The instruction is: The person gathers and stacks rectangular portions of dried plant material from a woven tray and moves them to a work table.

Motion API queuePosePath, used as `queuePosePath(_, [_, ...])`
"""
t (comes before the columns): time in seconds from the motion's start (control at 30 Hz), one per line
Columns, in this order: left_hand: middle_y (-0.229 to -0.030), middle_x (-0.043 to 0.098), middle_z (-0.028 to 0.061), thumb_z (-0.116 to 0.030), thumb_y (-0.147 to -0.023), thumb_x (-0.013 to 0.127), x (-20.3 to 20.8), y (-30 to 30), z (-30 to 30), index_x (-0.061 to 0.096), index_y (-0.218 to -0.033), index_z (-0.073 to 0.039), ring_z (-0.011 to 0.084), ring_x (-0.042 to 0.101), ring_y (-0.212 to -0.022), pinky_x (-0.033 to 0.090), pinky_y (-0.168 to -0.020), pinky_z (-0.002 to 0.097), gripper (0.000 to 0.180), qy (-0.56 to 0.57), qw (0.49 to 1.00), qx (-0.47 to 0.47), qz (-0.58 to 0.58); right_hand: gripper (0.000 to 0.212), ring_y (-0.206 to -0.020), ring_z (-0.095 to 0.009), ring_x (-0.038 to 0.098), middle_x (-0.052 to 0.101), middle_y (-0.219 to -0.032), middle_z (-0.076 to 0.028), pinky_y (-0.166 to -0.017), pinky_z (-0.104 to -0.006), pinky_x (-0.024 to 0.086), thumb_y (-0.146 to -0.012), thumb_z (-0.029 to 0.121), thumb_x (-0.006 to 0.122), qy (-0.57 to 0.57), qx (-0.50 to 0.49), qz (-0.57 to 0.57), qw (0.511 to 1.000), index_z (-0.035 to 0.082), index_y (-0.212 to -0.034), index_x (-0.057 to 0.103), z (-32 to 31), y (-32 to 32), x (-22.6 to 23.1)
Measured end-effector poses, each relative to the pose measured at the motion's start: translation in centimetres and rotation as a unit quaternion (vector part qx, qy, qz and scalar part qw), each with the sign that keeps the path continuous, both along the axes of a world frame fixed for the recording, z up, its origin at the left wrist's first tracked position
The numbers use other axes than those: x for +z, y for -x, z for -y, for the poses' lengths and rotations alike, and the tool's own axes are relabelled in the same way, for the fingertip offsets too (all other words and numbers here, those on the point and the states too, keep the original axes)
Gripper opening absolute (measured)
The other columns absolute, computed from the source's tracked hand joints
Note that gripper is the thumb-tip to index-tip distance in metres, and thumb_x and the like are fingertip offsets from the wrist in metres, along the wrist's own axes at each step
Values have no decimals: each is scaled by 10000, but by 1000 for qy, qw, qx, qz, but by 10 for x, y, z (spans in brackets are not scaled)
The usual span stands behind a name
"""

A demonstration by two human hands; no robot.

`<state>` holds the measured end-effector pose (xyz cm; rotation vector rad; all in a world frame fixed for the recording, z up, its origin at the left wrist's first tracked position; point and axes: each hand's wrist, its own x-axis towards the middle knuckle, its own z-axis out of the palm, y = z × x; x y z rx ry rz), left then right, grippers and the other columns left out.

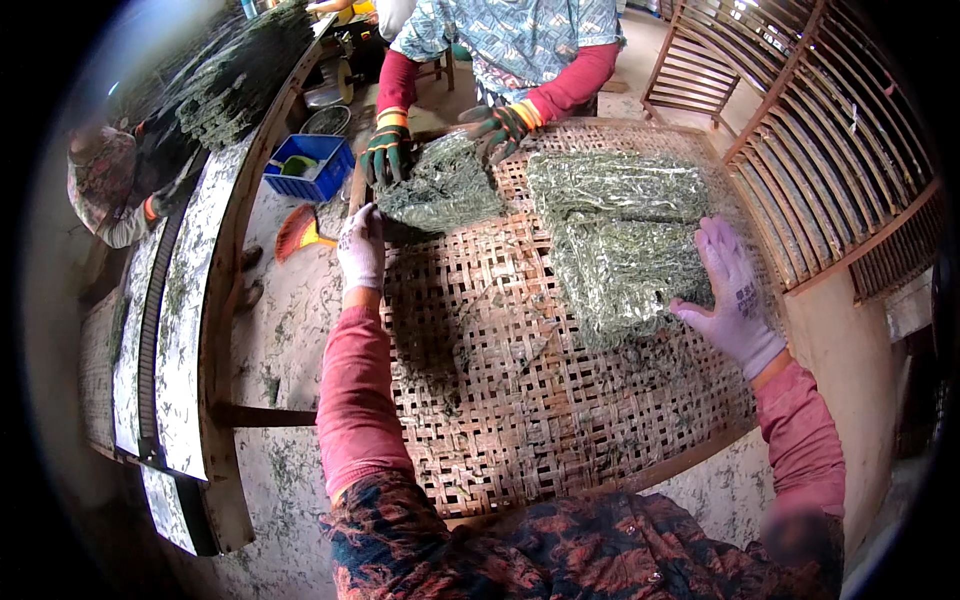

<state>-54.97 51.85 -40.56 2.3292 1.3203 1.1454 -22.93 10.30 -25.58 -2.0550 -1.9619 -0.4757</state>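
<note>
A large woven bamboo tray (pixel 470 340) lies in front of me. Two flat slabs of dried green-and-white fibrous material (pixel 635 270) rest on its right side, one partly over the other. My right hand (pixel 732 290), in a pale lilac glove, lies against their right edge with fingers spread. My left hand (pixel 362 252), gloved alike, is closed at the tray's left rim, its fingertips partly hidden. Across from me, a co-worker's green-and-orange gloved hands (pixel 385 148) touch both sides of a smaller, looser pile (pixel 440 185) at the far left of the tray.
Left of the tray stand a blue crate (pixel 310 168) with a green scoop, and an orange fan-shaped brush (pixel 297 232). A long machine bench (pixel 205 300) runs along the left, with another person beyond it. Slatted wooden racks (pixel 830 150) stand close on the right.
</note>
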Motion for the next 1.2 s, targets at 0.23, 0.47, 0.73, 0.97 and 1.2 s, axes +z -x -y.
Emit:
queuePosePath(0.23, [-1358,508,239,-730,-728,610,4,-44,-48,338,-1456,-62,370,469,-1282,362,-1070,385,1025,258,959,18,-117,965,-1407,-370,265,311,-1502,-178,-1145,-462,250,-704,343,810,1,-31,-2,1000,27,-1461,301,6,2,1])
queuePosePath(0.47, [-961,683,86,-406,-685,849,-55,2,-76,594,-1137,52,183,652,-835,520,-771,278,692,387,888,-175,175,967,-1381,-376,306,344,-1477,-184,-1137,-475,263,-652,320,836,-40,-1,-17,999,22,-1427,340,-2,3,-1])
queuePosePath(0.73, [-807,648,110,-399,-539,904,1,2,61,626,-854,-12,246,622,-751,509,-706,351,571,186,976,-115,21,936,-1368,-369,326,372,-1453,-195,-1143,-462,253,-662,370,819,-54,-17,-4,998,-11,-1394,376,7,3,-2])
queuePosePath(0.97, [-918,626,38,-164,-653,887,115,32,184,609,-982,-17,142,589,-808,501,-752,273,455,29,978,-19,206,804,-1353,-356,356,431,-1408,-200,-1135,-440,276,-743,363,779,-50,8,-47,998,-25,-1356,433,12,4,14])
queuePosePath(1.2, [-1054,622,75,46,-748,773,172,46,223,525,-1146,-1,170,605,-920,539,-850,289,470,-23,910,-69,408,572,-1276,-345,456,542,-1286,-174,-1073,-422,373,-751,138,762,-211,26,-166,963,-34,-1247,535,71,15,35])
